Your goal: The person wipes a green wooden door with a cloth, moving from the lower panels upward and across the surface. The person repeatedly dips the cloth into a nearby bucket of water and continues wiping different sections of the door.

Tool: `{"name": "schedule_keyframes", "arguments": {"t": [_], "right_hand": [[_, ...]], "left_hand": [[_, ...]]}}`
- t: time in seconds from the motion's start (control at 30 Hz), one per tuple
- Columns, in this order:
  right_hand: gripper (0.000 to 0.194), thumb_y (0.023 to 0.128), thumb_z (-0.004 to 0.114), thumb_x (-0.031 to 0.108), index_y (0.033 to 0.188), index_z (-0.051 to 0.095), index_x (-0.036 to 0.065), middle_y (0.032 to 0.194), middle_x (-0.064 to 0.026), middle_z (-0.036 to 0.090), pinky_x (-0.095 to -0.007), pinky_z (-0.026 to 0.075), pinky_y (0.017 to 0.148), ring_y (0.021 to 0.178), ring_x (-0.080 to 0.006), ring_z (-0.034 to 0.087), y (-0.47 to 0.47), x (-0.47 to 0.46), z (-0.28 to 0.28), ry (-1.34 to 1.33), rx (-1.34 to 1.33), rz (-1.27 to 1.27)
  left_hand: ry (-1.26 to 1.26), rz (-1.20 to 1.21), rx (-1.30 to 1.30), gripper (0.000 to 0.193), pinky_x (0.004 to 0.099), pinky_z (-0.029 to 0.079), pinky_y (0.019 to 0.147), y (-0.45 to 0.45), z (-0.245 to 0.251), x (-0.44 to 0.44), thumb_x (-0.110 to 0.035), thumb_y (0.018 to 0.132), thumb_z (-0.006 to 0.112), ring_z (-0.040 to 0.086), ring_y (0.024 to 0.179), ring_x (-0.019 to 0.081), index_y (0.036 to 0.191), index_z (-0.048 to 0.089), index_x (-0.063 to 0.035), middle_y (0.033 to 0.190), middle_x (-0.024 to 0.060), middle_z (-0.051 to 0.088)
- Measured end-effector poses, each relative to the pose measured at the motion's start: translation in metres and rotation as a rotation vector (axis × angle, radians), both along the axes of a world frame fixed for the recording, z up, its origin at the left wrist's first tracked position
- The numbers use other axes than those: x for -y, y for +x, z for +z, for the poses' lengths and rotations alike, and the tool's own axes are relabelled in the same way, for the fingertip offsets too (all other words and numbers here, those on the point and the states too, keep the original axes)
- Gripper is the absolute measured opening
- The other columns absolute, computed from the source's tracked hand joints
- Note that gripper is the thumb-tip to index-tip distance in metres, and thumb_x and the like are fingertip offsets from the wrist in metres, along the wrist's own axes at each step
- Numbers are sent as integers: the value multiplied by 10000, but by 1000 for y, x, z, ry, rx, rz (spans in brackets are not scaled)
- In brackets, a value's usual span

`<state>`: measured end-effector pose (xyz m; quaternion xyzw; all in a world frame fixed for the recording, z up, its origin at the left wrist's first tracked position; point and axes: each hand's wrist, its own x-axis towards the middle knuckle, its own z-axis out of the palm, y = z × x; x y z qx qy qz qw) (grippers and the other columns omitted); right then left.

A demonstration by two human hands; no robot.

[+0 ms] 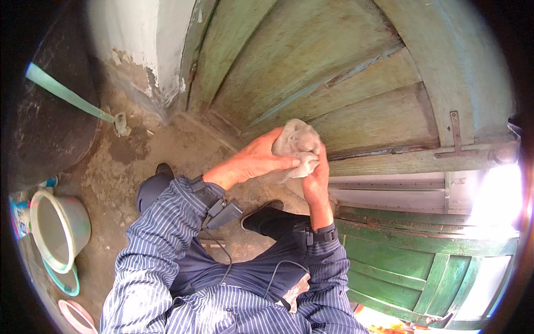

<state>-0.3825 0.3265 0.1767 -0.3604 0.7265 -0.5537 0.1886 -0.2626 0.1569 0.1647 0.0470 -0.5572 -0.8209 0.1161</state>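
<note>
A crumpled, greyish-beige cloth (297, 144) is bunched between my two hands, in front of a weathered green wooden door (333, 96). My left hand (260, 154) grips it from the left, thumb lying across the front and the fingers mostly hidden behind it. On the cloth's right side my right hand (318, 175) holds it, palm turned inward and fingers partly covered by the folds. Whether the cloth touches the door cannot be told. Both wrists wear dark straps, and a small black device (225, 214) is fixed to the left one.
On the left, a pale plastic bucket (79, 225), a teal-rimmed basin (74, 279) and a pink basin (77, 315) stand near a large dark rounded vessel (54, 125). A pale green pole (71, 94) slants above the concrete floor. A second green door panel (388, 259) is at right.
</note>
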Motion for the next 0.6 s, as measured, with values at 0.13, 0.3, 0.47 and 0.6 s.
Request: {"name": "schedule_keyframes", "arguments": {"t": [0.13,0.3,0.47,0.6], "right_hand": [[761,873,793,129,1543,441,48,1483,-123,498,-415,414,1180,1402,-260,502,0,-1,10,144,-301,137],[702,866,791,125,1499,507,18,1468,-187,519,-439,490,1100,1319,-330,569,-8,-26,7,103,-280,135],[570,884,800,155,1405,608,26,1289,-163,630,-412,561,989,1132,-293,685,-20,-53,-32,354,-279,79],[481,893,778,160,1336,646,24,1226,-179,649,-437,584,906,1040,-326,717,-14,-56,-66,452,-327,128]], "left_hand": [[48,76,84,690,357,498,1084,-9,-8,-1,-201,860,866,633,1252,219,1445,563,4,1337,142,680],[29,206,44,594,337,529,1024,-13,-15,9,-63,879,822,650,1170,168,1412,570,12,1278,101,692],[16,334,54,629,336,526,1041,-12,-11,18,-50,908,810,640,1190,161,1461,520,18,1320,91,667],[-199,424,75,668,348,504,1079,-16,-10,17,-67,905,819,616,1240,169,1484,498,20,1349,97,649]]}}
